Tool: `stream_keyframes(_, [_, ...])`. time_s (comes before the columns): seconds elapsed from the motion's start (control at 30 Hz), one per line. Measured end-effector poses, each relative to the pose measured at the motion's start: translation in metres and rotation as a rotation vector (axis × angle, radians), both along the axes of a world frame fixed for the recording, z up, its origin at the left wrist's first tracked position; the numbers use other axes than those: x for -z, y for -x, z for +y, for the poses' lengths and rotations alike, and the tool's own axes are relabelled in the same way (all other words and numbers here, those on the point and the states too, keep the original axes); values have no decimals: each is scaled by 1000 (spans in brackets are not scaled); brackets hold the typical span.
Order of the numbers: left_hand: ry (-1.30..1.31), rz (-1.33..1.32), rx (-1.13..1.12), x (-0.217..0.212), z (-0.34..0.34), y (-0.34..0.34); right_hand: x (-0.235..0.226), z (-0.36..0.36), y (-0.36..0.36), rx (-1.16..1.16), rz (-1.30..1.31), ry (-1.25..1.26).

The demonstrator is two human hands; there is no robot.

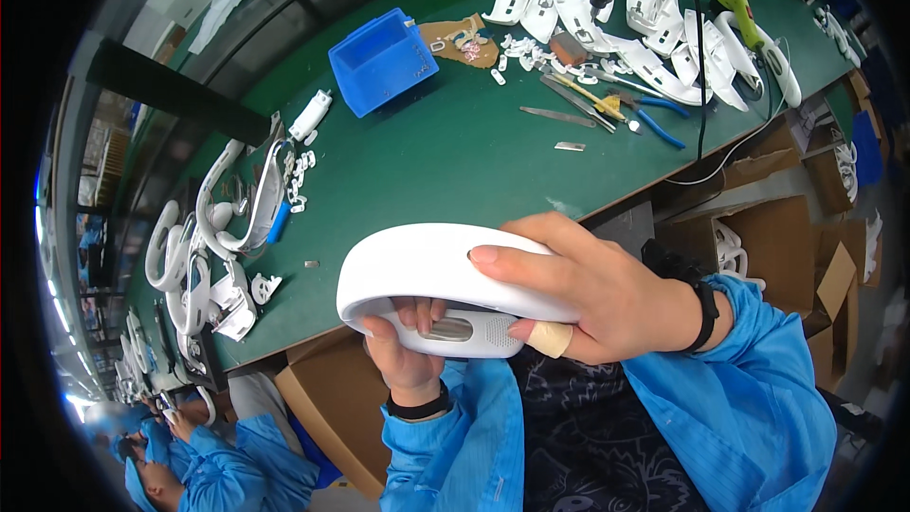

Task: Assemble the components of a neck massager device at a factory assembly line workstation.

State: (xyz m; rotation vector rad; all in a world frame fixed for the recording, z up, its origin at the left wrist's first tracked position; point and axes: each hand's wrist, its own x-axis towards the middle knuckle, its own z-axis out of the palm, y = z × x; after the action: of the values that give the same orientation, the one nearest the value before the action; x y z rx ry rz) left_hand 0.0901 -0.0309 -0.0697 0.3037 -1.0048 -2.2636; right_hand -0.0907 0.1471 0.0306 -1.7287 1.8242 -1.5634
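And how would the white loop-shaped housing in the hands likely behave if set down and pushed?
The white loop-shaped housing is probably stiff, since its curve looks even between the left hand and right hand. Its smooth surface might be slippery. Its rounded outline suggests it could rock on a curved side.

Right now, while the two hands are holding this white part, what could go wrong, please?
The white ring-shaped part looks smooth; if the left hand or right hand loses its grip, it could fall.
The beige wrap on the right thumb might reduce feel.
Set down against the blue-handled pliers, the part might get scratched.
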Motion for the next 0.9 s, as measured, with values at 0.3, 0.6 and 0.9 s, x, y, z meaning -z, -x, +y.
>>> stream_keyframes(0.3, [28,-3,29,-10,8,6,2,9,5,-81,-183,34])
stream_keyframes(0.6, [149,-161,18,21,0,-19,-15,13,16,-490,-1204,-463])
stream_keyframes(0.9, [193,-284,97,26,7,-19,-1,17,8,-413,-995,-398])
